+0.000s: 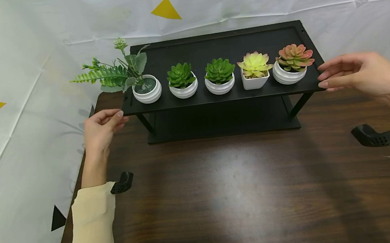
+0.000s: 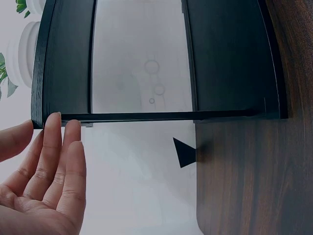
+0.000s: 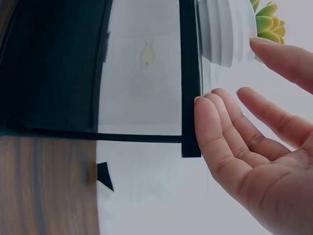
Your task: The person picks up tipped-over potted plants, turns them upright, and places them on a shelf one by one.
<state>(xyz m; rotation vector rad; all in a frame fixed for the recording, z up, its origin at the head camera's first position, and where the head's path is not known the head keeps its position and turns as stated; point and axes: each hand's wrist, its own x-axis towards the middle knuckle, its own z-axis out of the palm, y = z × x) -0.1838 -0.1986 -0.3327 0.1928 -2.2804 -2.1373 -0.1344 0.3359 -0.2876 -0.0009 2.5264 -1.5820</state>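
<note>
In the head view a black two-tier shelf (image 1: 215,42) stands on the table, its upper board bearing several potted artificial plants. My left hand (image 1: 101,129) is at the board's front left corner; the left wrist view shows that board end between the thumb (image 2: 17,139) and the fingers. At the front right corner, my right hand (image 1: 361,74) has a fingertip against the board's edge, with thumb and fingers spread apart. Nearest to it is a pinkish succulent (image 1: 295,56) in a white round pot. By my left hand stands a leafy green plant (image 1: 115,74) in a white pot.
Between these, two green succulents (image 1: 219,70) in round white pots and a yellow-green one (image 1: 255,64) in a square pot stand in the row. The brown wooden table (image 1: 196,200) extends in front. White sheeting (image 1: 91,17) with yellow triangles hangs behind and at left.
</note>
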